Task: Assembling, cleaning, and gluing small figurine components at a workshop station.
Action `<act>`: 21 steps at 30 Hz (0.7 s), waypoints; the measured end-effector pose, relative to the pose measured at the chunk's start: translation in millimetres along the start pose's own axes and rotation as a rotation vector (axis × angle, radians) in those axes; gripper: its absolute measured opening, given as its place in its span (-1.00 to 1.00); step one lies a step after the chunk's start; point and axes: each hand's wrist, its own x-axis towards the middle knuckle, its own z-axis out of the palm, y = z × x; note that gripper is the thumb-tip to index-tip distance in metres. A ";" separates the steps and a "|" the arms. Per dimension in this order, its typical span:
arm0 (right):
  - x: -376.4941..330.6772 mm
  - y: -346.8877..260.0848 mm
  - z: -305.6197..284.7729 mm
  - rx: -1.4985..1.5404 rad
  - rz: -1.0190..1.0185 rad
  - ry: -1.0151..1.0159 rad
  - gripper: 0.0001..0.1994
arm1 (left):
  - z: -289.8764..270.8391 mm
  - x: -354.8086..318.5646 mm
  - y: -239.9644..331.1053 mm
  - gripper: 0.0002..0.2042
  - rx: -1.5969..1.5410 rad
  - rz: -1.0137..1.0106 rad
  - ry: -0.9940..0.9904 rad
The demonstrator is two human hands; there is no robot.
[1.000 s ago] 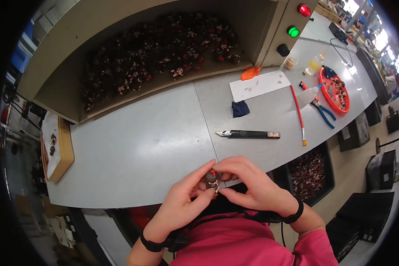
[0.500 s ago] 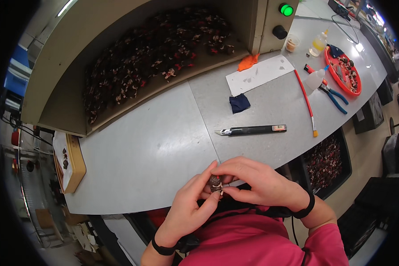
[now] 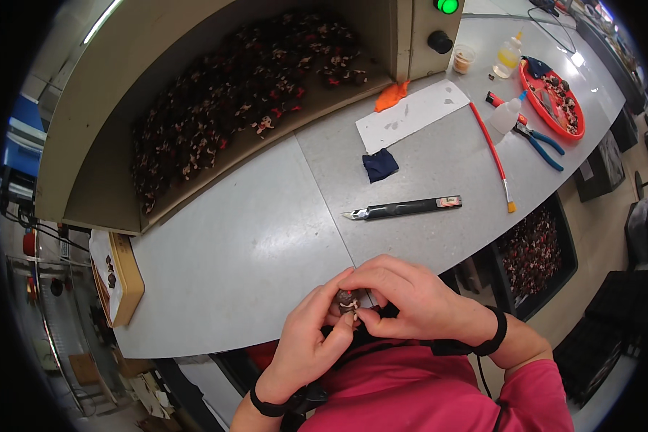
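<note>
Both hands meet at the near edge of the grey table (image 3: 252,245), close to my chest. Between their fingertips is a small dark figure piece (image 3: 348,302) with a pale spot. My left hand (image 3: 311,338) pinches it from below and the left. My right hand (image 3: 410,299) curls over it from the right, its thumb and forefinger on the piece. Much of the piece is hidden by the fingers. A black utility knife (image 3: 403,209) lies on the table beyond my hands, its blade pointing left.
A big angled bin (image 3: 86,144) at the back holds several small dark and red pieces. To the right lie a white paper sheet (image 3: 410,115), a dark blue cloth (image 3: 379,165), a red-handled brush (image 3: 491,155), blue pliers (image 3: 540,144), a red tray (image 3: 554,97) and glue bottles. A black crate (image 3: 536,252) sits below the table's right edge.
My hands stay together on the small piece with only slight finger shifts. The view has tilted, so the table and its things sit lower and further right in the picture.
</note>
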 end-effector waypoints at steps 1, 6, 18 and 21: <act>0.3 0.6 -0.1 0.001 0.002 0.002 -0.55 | 0.0 0.2 0.1 -0.49 -0.023 -0.015 0.004; 1.6 -5.3 -1.2 0.005 0.073 -0.033 -0.62 | -0.5 -1.1 -0.4 -0.51 -0.081 -0.024 0.008; 4.1 -7.7 -3.0 -0.005 0.138 -0.032 -0.61 | -0.2 0.4 2.1 -0.55 -0.155 -0.071 0.018; 2.1 -6.6 -2.3 -0.011 0.164 -0.032 -0.59 | 1.0 -0.9 -1.5 -0.55 -0.172 -0.074 0.026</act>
